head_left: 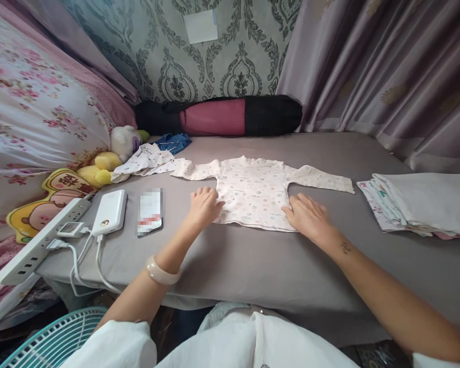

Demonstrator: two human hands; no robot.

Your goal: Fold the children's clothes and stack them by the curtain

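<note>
A small pale pink long-sleeved baby shirt [251, 191] with a scattered print lies spread flat on the grey sheet, its collar away from me and both sleeves stretched out sideways. My left hand [205, 207], below a pale bangle, is closed at the shirt's left side near the hem, thumb against the cloth. At the opposite side, my right hand [308, 217] has curled fingers, and its thumb presses the edge near the hem. The fingertips of both hands are partly hidden.
A folded pile of clothes [421, 202] lies right. Crumpled clothes [147, 161], plush toys [99, 168], a phone [151, 212], a white power bank [109, 212] and a power strip [42, 243] with cables sit left. A black and pink long bag [218, 117] lies along the wall.
</note>
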